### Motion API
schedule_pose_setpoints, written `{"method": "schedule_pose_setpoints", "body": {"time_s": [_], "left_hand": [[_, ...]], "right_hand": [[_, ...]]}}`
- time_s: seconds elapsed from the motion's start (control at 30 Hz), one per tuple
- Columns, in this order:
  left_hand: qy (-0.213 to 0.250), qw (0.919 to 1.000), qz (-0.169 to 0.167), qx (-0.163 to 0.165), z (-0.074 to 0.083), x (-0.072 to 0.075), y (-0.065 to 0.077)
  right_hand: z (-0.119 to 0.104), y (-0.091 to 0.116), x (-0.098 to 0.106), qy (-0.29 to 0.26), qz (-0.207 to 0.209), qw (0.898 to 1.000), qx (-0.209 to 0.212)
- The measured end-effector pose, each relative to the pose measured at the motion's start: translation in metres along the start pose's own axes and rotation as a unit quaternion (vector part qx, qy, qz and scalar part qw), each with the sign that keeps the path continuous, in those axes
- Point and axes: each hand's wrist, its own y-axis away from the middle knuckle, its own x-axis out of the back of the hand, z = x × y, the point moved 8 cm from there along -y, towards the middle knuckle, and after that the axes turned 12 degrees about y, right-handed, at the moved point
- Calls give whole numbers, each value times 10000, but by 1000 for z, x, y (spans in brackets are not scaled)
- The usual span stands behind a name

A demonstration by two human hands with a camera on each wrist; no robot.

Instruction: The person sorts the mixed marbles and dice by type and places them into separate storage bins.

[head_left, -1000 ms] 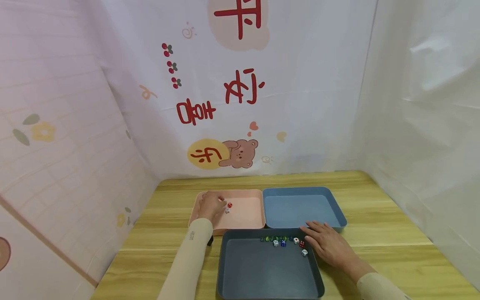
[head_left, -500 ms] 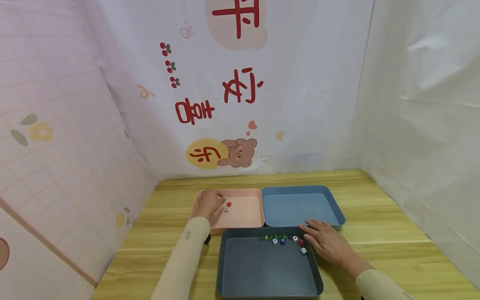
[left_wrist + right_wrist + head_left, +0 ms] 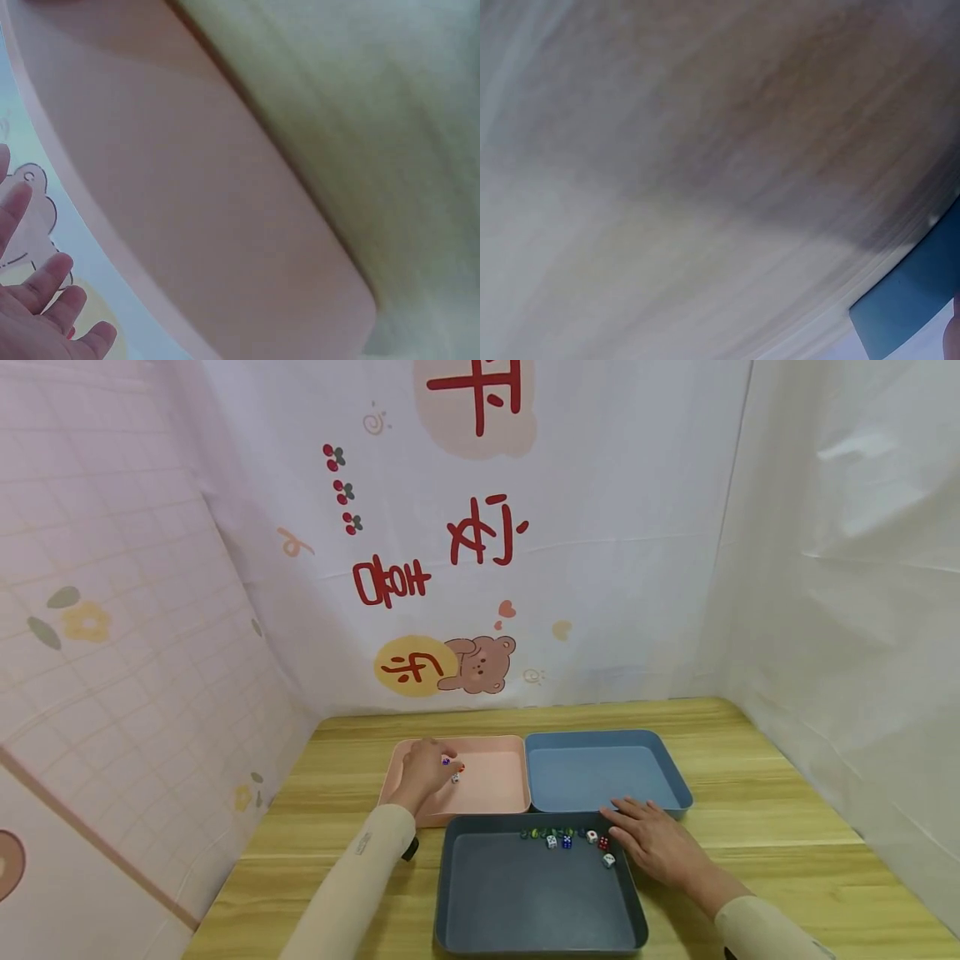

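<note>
In the head view, my left hand (image 3: 426, 772) is over the pink tray (image 3: 495, 803), its thumb and fingers parted. A blue die (image 3: 446, 762) shows in the gap between them. By the thumb tip, a red die (image 3: 461, 767) is partly covered; a white die (image 3: 454, 778) lies just nearer. The left wrist view shows the fingers (image 3: 52, 277) spread loosely. My right hand (image 3: 660, 852) rests at the right rim of the dark grey tray (image 3: 540, 902), fingers extended over its far corner. Near that corner sit white dice (image 3: 608, 861), a red die (image 3: 603, 842) and a blue die (image 3: 567, 842).
Several dark green marbles (image 3: 535, 833) line the dark tray's far wall. A blue tray (image 3: 600, 772) stands right of the pink one, behind the dark tray. All sit on a wooden table (image 3: 787, 835) with white printed sheets (image 3: 637, 568) around it.
The left thumb and fingers, close together before, have parted, and a blue die has come into sight between them. The left hand has shifted slightly right; the right hand has stayed put.
</note>
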Motion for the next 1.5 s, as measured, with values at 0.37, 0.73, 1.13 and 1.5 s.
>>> {"method": "schedule_pose_setpoints", "body": {"time_s": [0.37,0.73,1.13,1.5], "left_hand": [[220,9988,-150,-421,14,1,22],[161,9955,-279,-889,31,-3,43],[74,9890,-381,-1428,64,-10,58],[-40,9895,-447,-1376,72,-15,63]], "right_hand": [[-2,-4,0,-51,-180,9998,58],[-3,-7,0,71,-254,9996,65],[5,-13,-8,24,-564,9947,-864],[14,-41,-25,296,-1147,9841,-1320]]}}
